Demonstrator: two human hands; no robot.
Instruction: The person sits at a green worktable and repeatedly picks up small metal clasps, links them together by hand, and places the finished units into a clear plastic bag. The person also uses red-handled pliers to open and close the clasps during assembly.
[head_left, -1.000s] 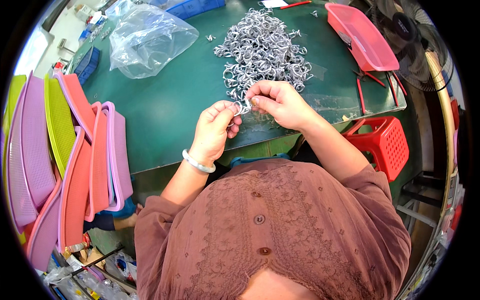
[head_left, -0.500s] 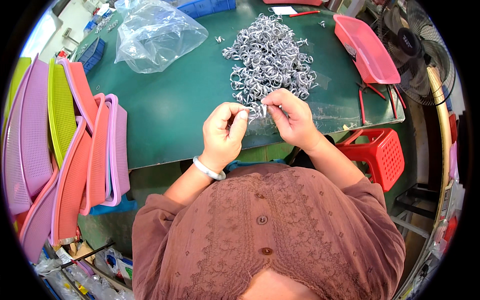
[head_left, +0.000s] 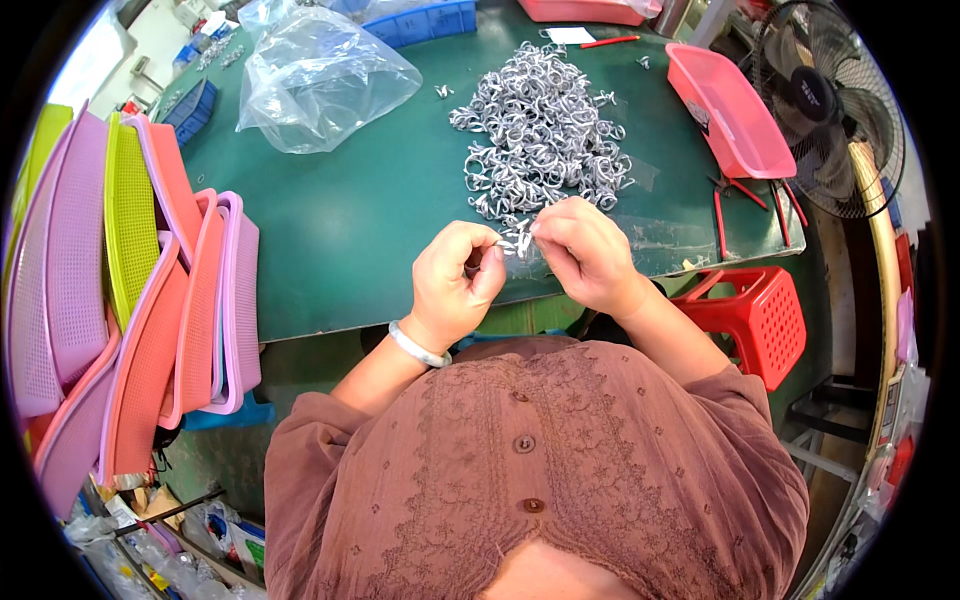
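Note:
A heap of small silvery metal rings (head_left: 535, 130) lies on the green table (head_left: 330, 220) in front of me. At the near edge of that heap, my left hand (head_left: 455, 275) is closed in a pinch on a silvery metal ring (head_left: 508, 243). My right hand (head_left: 590, 258) pinches at the same spot from the other side, thumb and forefinger pressed together. The piece between its fingertips is small and partly hidden; it looks like part of the same silvery metal. A pale bangle (head_left: 418, 345) circles my left wrist.
Stacked plastic baskets (head_left: 150, 300) stand at the left. Clear plastic bag (head_left: 325, 85) and blue crate (head_left: 425, 22) lie farther back. To the right are a pink tray (head_left: 730, 110), red-handled pliers (head_left: 722, 215), a red stool (head_left: 755, 320) and a fan (head_left: 810, 95).
Both hands have come slightly nearer to me, still pinching close together. The whole view has shifted a little, and the heap looks the same.

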